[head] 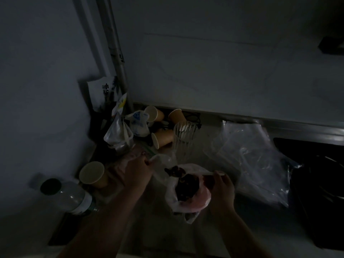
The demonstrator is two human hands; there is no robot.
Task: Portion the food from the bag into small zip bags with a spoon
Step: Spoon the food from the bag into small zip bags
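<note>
The scene is very dark. A pale pink plastic bag (188, 202) stands open on the counter, with dark food (186, 185) inside. My right hand (221, 190) grips a white spoon (202, 173) by its handle; its bowl carries a dark lump of food (174, 171) above the bag's left rim. My left hand (135, 174) pinches the top edge of a small clear zip bag (163, 161), holding it just left of the spoon.
Brown paper cups (93, 175) (162, 139) stand and lie around the back left, beside knotted plastic bags (119, 133) and a clear ribbed cup (184, 135). A pile of clear zip bags (249, 155) lies right. A capped bottle (68, 196) lies left; a dark sink (316, 183) is far right.
</note>
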